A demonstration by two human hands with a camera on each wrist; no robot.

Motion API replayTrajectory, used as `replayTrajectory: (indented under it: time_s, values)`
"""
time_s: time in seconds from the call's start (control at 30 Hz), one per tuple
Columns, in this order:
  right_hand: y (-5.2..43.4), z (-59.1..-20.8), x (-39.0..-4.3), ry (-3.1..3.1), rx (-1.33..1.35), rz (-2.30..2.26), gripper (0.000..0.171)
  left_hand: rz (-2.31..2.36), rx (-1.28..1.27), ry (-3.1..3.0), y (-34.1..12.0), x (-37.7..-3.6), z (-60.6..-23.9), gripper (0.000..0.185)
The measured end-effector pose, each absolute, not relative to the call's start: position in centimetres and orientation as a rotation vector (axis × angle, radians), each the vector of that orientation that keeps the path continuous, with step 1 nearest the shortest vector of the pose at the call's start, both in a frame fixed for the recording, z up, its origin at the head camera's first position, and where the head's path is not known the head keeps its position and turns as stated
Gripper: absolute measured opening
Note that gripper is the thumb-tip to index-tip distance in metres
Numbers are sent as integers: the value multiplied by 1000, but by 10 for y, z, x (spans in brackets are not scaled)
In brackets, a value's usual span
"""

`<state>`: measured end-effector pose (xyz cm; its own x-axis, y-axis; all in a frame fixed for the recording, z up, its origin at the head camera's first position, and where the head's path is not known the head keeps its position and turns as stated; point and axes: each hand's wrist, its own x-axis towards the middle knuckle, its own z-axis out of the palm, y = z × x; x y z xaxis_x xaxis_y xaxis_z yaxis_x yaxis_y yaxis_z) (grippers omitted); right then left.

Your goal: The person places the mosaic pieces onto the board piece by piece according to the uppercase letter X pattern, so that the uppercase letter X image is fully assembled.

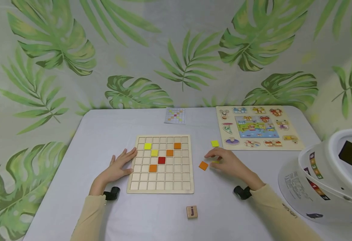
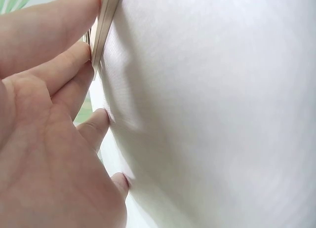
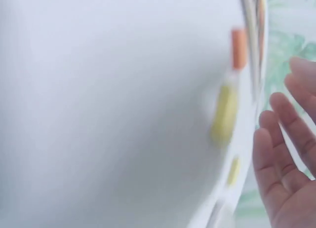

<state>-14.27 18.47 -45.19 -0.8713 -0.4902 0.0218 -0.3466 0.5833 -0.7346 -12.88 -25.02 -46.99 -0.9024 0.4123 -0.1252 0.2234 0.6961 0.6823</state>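
A wooden grid board (image 1: 177, 177) lies on the white table, with two yellow tiles (image 1: 154, 153), three orange tiles (image 1: 153, 168) and one red tile (image 1: 161, 160) in its squares. My left hand (image 1: 118, 167) rests at the board's left edge, its fingers and thumb touching the rim; the left wrist view shows the fingertips against the edge and the cloth. Right of the board, my right hand (image 1: 228, 163) hovers over loose tiles with nothing in its fingers. Below it are a loose orange tile (image 1: 203, 165) and a partly hidden yellow tile (image 3: 225, 114). Another yellow tile (image 1: 214, 143) lies farther back.
A small pattern card (image 1: 175, 115) lies behind the board. At the back right is a wooden picture puzzle (image 1: 290, 145). A white lidded bucket (image 1: 293, 180) stands at the right, near my right forearm. A wooden letter block (image 1: 192, 212) sits in front of the board.
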Motion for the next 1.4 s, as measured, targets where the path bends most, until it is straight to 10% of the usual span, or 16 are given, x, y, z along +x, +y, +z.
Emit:
replayTrajectory:
  time_s: [0.6,1.4]
  values:
    - [198,-461,-142,2702,-718,-1025,23,1003,498,2638,-251,-129,-471,70]
    - [56,-453,-146,2544,-1046,-936,14,956,513,2729,-243,-120,-469,66]
